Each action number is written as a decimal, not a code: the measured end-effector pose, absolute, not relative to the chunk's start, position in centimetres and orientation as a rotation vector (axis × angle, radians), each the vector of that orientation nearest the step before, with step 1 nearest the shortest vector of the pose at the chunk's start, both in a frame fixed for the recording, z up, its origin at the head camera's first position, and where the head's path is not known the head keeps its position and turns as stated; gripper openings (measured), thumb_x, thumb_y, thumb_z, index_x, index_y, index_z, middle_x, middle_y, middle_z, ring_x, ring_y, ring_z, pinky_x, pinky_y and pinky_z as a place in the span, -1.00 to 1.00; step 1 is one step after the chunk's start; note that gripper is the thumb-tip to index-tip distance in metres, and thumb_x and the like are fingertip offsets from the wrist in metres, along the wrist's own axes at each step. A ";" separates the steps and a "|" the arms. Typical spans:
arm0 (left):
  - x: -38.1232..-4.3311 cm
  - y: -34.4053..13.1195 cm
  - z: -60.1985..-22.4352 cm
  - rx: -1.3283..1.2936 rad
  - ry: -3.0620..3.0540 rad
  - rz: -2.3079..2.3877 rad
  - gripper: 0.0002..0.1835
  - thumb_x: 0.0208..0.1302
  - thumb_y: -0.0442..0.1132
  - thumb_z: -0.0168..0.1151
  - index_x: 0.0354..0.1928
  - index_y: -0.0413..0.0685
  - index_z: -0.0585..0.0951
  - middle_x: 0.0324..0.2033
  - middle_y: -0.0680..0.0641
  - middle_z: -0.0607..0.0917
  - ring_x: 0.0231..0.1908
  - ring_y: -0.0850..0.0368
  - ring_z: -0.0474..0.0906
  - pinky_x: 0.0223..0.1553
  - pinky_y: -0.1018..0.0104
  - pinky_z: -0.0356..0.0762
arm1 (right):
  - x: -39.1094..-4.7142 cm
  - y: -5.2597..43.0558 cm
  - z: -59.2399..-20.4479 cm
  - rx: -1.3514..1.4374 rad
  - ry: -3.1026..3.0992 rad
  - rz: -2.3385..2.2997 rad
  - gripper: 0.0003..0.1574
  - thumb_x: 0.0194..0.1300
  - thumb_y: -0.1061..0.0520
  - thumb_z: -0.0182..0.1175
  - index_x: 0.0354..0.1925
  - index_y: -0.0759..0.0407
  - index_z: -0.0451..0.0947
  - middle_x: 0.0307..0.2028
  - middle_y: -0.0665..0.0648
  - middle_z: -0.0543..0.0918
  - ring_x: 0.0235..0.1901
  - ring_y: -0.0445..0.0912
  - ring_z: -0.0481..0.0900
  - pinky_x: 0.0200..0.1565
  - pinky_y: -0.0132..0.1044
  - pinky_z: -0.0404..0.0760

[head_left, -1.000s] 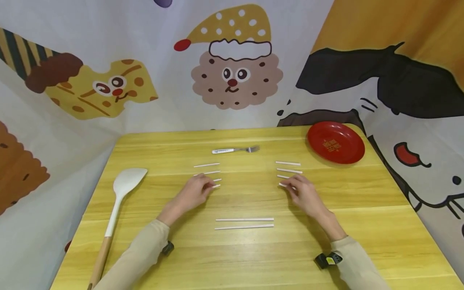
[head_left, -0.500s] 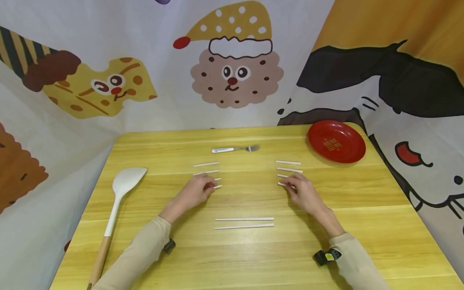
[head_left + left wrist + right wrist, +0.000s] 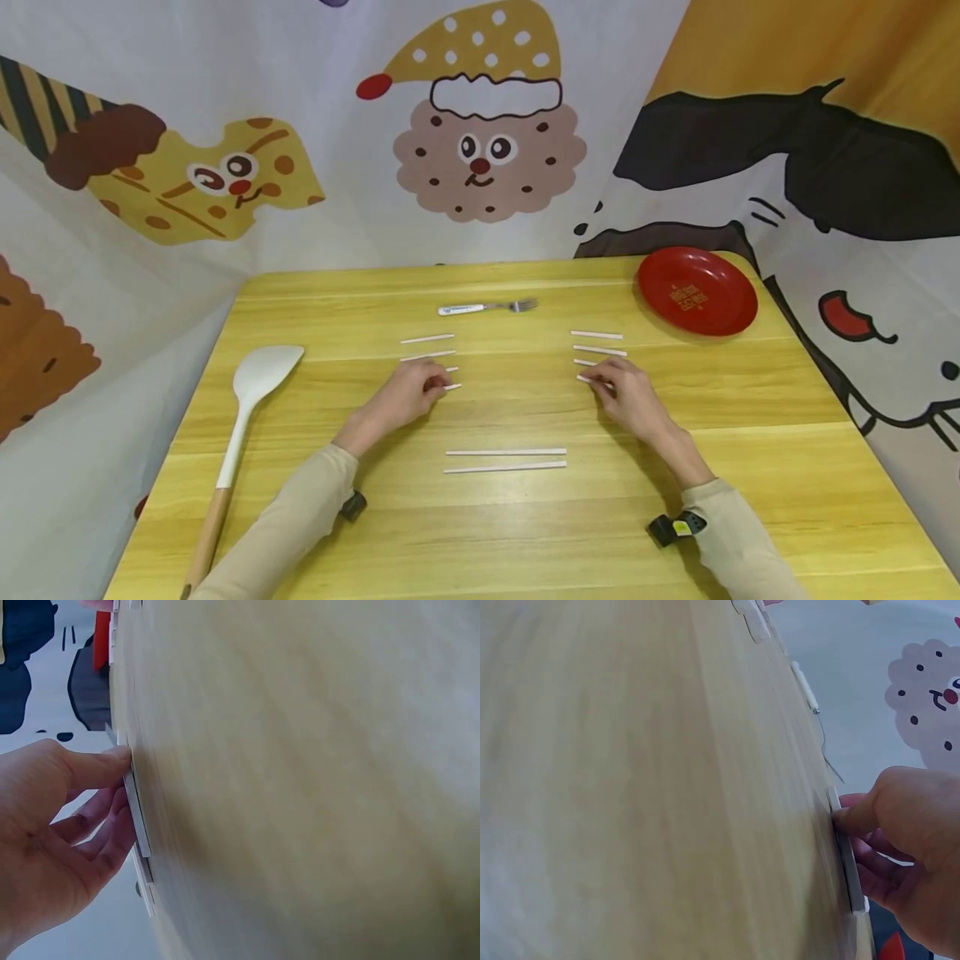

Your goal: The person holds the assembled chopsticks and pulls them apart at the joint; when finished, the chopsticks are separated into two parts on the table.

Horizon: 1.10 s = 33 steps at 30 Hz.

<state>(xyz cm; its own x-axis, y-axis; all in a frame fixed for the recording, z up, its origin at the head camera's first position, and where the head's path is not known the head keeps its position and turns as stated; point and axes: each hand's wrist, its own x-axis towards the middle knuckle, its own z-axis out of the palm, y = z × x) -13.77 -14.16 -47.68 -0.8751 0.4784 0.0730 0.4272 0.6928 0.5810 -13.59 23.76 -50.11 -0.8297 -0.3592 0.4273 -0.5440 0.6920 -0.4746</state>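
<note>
My left hand (image 3: 402, 395) pinches a short white stick (image 3: 139, 817) between thumb and fingers, low at the tabletop. This stick is the nearest in a left column of short white sticks, and its right end shows past the fingertips. On the other side my right hand (image 3: 628, 398) pinches a similar stick (image 3: 850, 874), the nearest in the right column. Behind the hands lie further short sticks, such as one at left (image 3: 427, 338) and one at right (image 3: 597, 335). Closer to me, two longer white sticks (image 3: 506, 452) lie side by side.
A fork (image 3: 487, 307) with a white handle lies at the back middle of the wooden table (image 3: 510, 542). The red plate (image 3: 701, 292) stands at the back right corner. Along the left edge lies a white spatula (image 3: 262, 375) with a wooden handle. A printed cloth (image 3: 337, 225) hangs behind.
The left hand's stick has shifted slightly to the right. My right hand keeps its pinch and has barely moved.
</note>
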 end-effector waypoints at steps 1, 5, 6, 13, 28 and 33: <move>-13.8 -14.2 -47.7 0.753 2.810 0.937 -0.89 0.29 -0.43 0.35 -0.17 -0.19 0.75 -0.35 -0.01 0.69 -0.36 0.24 0.53 -0.33 0.45 0.55 | -13.6 23.7 -50.1 0.714 -2.605 0.872 -0.79 0.15 0.46 0.39 -0.24 0.26 0.76 -0.31 0.15 0.70 -0.30 -0.04 0.67 -0.32 -0.14 0.73; -13.8 -14.2 -47.8 0.748 2.807 0.945 -0.89 0.29 -0.43 0.35 -0.18 -0.18 0.75 -0.35 -0.01 0.68 -0.37 0.24 0.52 -0.34 0.46 0.54 | -13.6 23.6 -49.9 0.702 -2.628 0.875 -0.80 0.17 0.45 0.39 -0.24 0.25 0.76 -0.30 0.15 0.70 -0.29 -0.03 0.67 -0.30 -0.14 0.74; -13.8 -14.3 -47.8 0.749 2.809 0.944 -0.90 0.29 -0.42 0.35 -0.18 -0.18 0.75 -0.35 -0.01 0.68 -0.37 0.24 0.51 -0.34 0.46 0.54 | -13.6 23.6 -49.9 0.700 -2.633 0.877 -0.80 0.17 0.45 0.39 -0.24 0.25 0.76 -0.29 0.15 0.70 -0.29 -0.03 0.67 -0.29 -0.14 0.74; -13.8 -14.3 -47.8 0.747 2.815 0.938 -0.90 0.29 -0.41 0.35 -0.18 -0.16 0.75 -0.36 -0.01 0.67 -0.36 0.24 0.51 -0.33 0.44 0.54 | -13.6 23.5 -49.8 0.704 -2.621 0.878 -0.80 0.16 0.43 0.40 -0.24 0.24 0.76 -0.29 0.14 0.70 -0.28 -0.04 0.67 -0.29 -0.19 0.74; -12.6 -15.0 -45.0 0.740 2.870 0.898 -0.82 0.28 -0.40 0.36 -0.09 -0.15 0.72 -0.31 0.01 0.65 -0.29 0.18 0.58 -0.26 0.41 0.62 | -12.7 22.5 -46.2 0.808 -2.551 0.818 -0.76 0.10 0.38 0.46 -0.20 0.24 0.75 -0.27 0.10 0.71 -0.23 -0.02 0.66 -0.26 -0.09 0.70; -11.1 -14.2 -44.1 0.873 2.838 0.947 -0.82 0.25 -0.40 0.39 -0.10 -0.21 0.72 -0.30 -0.05 0.68 -0.29 0.17 0.59 -0.27 0.42 0.62 | -11.7 21.2 -44.6 0.894 -2.599 0.846 -0.73 0.15 0.38 0.40 -0.14 0.23 0.73 -0.26 0.10 0.72 -0.26 -0.05 0.66 -0.26 -0.12 0.68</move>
